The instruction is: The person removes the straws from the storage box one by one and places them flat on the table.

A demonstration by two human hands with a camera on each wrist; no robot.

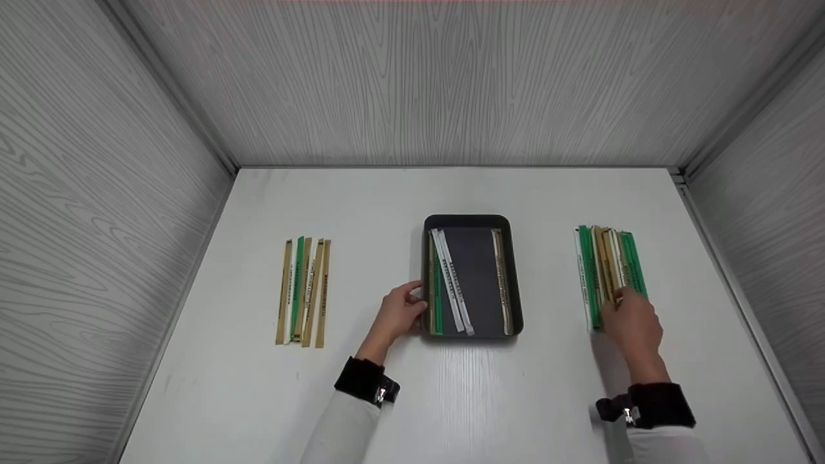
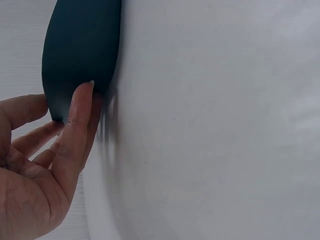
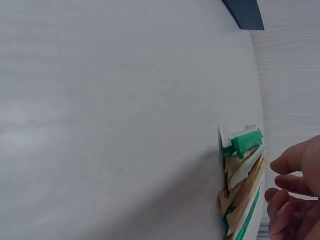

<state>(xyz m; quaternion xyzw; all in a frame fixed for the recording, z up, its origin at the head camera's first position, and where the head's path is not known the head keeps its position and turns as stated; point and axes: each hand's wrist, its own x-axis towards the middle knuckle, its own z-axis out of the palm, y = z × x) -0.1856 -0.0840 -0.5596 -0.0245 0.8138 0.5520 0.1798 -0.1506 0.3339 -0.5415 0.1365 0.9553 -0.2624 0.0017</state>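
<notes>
A dark rectangular tray stands mid-table, holding slim paper-wrapped sticks: two white ones lying slanted, a green and a brown one along the left wall, others along the right wall. My left hand touches the tray's left side; the left wrist view shows its fingers and thumb fairly straight against the outer wall. Over the near end of a bundle of green, brown and white wrapped sticks is my right hand. Its fingers are loosely bent beside the sticks in the right wrist view, with nothing visible between them.
Another group of wrapped sticks, mostly brown with some white and green, lies on the left of the white table. Grey wood-grain panels stand along the back and both sides.
</notes>
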